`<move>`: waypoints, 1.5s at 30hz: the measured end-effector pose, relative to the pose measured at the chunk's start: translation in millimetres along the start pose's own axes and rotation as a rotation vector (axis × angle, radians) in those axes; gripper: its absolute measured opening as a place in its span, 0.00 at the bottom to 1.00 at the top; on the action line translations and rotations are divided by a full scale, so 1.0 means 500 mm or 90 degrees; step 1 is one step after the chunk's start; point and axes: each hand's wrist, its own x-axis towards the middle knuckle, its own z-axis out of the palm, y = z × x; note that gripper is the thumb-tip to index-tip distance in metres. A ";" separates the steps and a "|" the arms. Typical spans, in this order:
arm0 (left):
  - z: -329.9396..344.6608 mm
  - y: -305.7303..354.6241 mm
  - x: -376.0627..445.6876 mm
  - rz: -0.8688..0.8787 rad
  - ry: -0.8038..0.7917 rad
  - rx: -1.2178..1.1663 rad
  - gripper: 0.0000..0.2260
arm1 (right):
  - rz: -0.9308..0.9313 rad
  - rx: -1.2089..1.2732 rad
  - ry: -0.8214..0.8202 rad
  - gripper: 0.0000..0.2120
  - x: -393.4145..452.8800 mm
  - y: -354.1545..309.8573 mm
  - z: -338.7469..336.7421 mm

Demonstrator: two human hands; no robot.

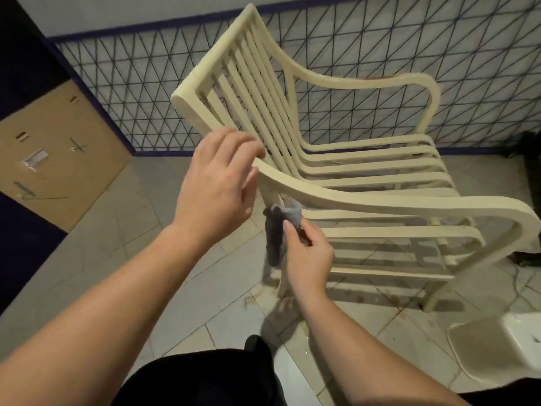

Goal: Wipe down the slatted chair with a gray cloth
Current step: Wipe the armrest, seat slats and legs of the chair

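Right hand [307, 256] pinches cloth [281, 227] at chair [336, 159] post; left hand [216, 183], fingers relaxed, should steady the armrest while wiping.

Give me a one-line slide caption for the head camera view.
Left hand steadies slatted chair; right hand holds gray cloth.

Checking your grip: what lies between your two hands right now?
Head view: the cream slatted chair's near armrest passes between the left hand and right hand, which pinches the gray cloth.
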 end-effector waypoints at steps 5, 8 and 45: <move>0.038 -0.013 0.077 0.160 -0.355 0.296 0.19 | -0.006 0.041 0.033 0.12 0.023 0.003 0.093; 0.049 -0.025 0.108 0.193 -0.410 0.277 0.14 | 0.117 0.163 0.065 0.06 0.039 0.029 0.101; 0.065 -0.048 0.028 0.196 -0.140 -0.140 0.12 | 0.025 -0.044 0.142 0.06 0.044 0.096 0.093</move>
